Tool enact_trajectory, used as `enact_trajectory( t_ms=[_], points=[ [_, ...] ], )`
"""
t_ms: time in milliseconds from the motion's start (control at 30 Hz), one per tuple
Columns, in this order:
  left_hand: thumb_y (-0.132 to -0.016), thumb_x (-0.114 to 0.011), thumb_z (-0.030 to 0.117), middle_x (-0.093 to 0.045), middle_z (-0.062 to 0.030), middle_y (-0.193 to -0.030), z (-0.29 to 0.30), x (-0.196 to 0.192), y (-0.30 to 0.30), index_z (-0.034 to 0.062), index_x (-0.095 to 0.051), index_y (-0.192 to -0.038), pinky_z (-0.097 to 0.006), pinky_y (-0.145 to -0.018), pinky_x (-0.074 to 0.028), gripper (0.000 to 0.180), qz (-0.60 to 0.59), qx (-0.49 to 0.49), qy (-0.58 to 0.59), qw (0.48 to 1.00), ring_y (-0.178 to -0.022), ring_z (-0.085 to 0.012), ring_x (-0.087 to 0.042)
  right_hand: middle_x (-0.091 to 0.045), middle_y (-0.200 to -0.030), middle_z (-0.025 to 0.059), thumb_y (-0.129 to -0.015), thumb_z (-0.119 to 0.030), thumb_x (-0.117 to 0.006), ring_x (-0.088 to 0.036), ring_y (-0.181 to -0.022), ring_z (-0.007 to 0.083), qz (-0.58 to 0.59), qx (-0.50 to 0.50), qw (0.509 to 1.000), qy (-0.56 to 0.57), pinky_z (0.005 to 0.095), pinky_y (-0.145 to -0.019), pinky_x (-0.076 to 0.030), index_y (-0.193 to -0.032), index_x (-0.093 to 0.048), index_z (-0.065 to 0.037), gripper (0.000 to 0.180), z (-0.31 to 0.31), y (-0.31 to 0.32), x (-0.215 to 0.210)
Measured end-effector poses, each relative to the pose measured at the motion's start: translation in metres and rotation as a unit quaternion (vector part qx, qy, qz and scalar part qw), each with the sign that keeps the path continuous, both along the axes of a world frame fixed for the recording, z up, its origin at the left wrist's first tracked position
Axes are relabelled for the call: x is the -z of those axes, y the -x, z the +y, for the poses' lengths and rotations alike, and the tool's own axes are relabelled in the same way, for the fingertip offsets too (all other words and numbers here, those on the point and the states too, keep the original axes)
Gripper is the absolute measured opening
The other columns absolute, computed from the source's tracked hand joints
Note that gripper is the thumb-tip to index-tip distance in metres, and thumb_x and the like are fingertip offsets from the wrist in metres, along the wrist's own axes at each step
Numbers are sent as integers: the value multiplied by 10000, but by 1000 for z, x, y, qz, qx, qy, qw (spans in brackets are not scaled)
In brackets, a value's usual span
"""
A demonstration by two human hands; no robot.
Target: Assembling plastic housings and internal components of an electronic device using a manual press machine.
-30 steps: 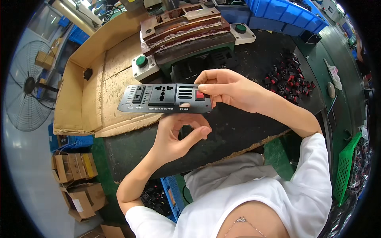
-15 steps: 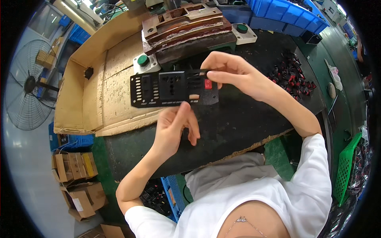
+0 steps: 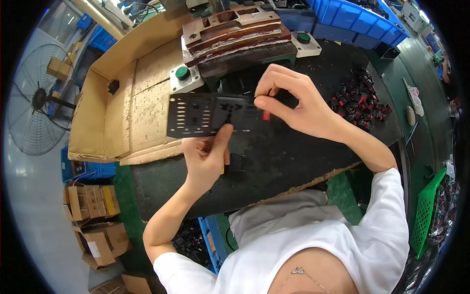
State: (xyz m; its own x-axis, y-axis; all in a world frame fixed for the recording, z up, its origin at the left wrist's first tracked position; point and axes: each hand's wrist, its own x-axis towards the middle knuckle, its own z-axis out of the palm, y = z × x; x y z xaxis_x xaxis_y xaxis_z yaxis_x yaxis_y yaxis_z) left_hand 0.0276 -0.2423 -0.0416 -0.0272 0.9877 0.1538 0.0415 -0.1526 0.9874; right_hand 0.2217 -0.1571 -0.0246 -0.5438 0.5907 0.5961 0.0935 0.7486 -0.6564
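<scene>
A flat black panel (image 3: 193, 116) with rows of slots and a socket-like cluster of holes is held up over the dark bench. My left hand (image 3: 205, 159) grips its lower edge, thumb on the front face and the other fingers behind. At the panel's right end, my right hand (image 3: 293, 95) is closed, thumb and forefinger pinching near its upper corner. Just beneath those fingers a red rocker switch (image 3: 266, 115) shows at the panel's end. A small dark piece (image 3: 237, 162) appears beside my left fingers; whether it lies on the bench is unclear.
Behind the panel stands a brown block fixture (image 3: 235, 36), flanked by green push buttons (image 3: 182, 73) (image 3: 303, 38). A cut-open cardboard box (image 3: 103, 122) takes the left side. Many red-and-black switches (image 3: 362, 100) are piled at right. Blue bins (image 3: 352, 19) sit at the back.
The panel has tilted and shifted slightly right and down. My left thumb has slid onto its front face. The red switch now sits lower beneath my right fingers, and the dark piece has come into sight.
</scene>
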Motion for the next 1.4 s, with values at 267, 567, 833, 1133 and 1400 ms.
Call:
enact_trajectory(
  t_ms=[267,567,833,1133,1400],
  points=[
    [-812,-601,-33,-571,-12,-612,0,16,-7,-61,-624,-800,-194,-382,-341,38,105,20,-75,991,-448,-48,-494,-497,-719,30,-753,-10,-668,-453,-595,111,7,-22,995,95,247,-568,-383,-789,-544,-18,129,-10,1,-4],
    [-849,-573,11,-540,-20,-556,-3,-5,-4,-34,-601,-724,-191,-370,-307,135,68,-25,-55,996,-408,-57,-458,-565,-897,87,-831,-94,-590,-553,-815,204,10,30,999,-24,293,-740,-437,-935,-560,-7,139,9,-3,-2],
    [-926,-501,172,-501,-34,-462,3,-24,27,14,-507,-544,-195,-359,-290,414,-30,-132,-148,980,-368,-62,-424,-556,-916,64,-771,-144,-651,-525,-881,244,-185,117,956,-195,340,-772,-434,-874,-604,-17,170,36,-19,17],
    [-937,-485,194,-476,-31,-459,-2,-33,39,30,-489,-612,-200,-357,-285,364,-67,-171,-230,956,-363,-70,-410,-565,-959,60,-730,-142,-680,-531,-923,246,-213,72,953,-202,352,-813,-435,-874,-616,-31,193,33,-16,12],
    [-950,-379,383,-287,21,-567,-92,-18,97,6,-460,-994,-199,-475,-219,388,-213,-500,-484,686,-517,-94,-262,-581,-970,65,-690,-93,-702,-539,-948,247,-209,67,967,-133,342,-819,-444,-861,-641,-27,194,28,-15,2]
  ],
)
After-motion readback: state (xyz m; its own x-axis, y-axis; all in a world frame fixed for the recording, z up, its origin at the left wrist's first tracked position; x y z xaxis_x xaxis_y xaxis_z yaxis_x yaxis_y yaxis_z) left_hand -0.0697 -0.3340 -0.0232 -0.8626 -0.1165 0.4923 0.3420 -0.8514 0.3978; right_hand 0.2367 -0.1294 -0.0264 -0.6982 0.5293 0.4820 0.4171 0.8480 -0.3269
